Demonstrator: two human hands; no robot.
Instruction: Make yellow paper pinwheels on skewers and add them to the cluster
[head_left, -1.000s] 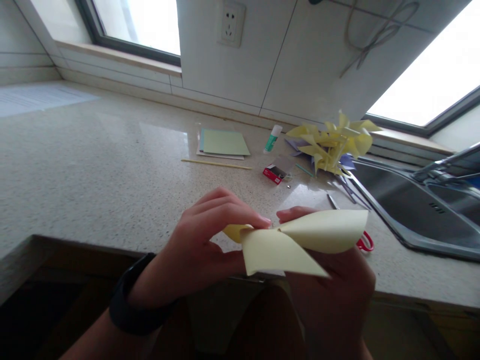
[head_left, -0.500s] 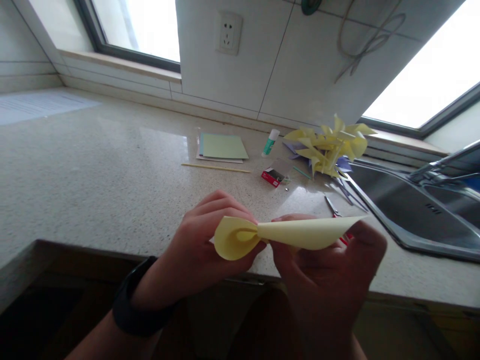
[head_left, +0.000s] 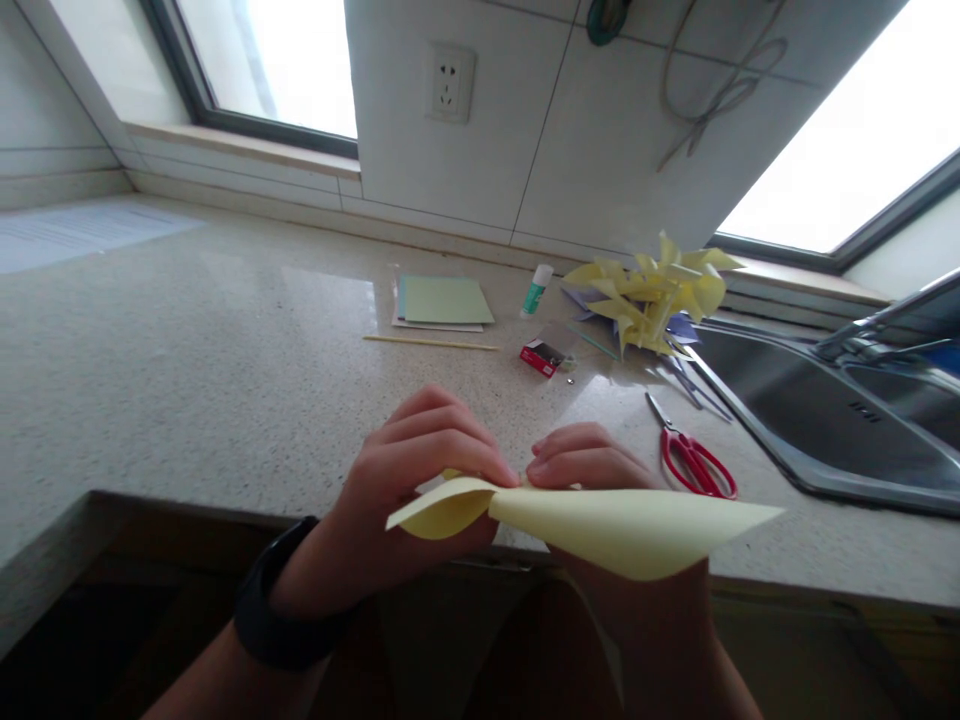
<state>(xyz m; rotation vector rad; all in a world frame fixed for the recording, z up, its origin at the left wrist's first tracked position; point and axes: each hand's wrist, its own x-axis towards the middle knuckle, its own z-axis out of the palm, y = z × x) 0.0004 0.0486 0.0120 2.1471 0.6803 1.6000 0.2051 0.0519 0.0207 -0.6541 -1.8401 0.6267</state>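
A pale yellow paper pinwheel (head_left: 630, 525), with its blades curled in toward the middle, is held up near the counter's front edge. My left hand (head_left: 427, 470) is closed on its left side, fingers bent toward the centre. My right hand (head_left: 589, 458) is behind the right-hand blade, its fingertips pinching close to the centre; the paper hides its palm and thumb. Red-handled scissors (head_left: 696, 462) lie on the counter just right of my right hand.
Beyond my hands lie a thin wooden stick (head_left: 430, 343), a stack of coloured paper (head_left: 448, 301), a glue stick (head_left: 537, 291) and a small red box (head_left: 541, 357). Finished yellow and purple pinwheels (head_left: 656, 295) are piled beside the steel sink (head_left: 787, 430) at right.
My right hand has moved from the blade's outer tip to near the centre. The right-hand blade now extends freely, tilted lower, and the scissors are uncovered.
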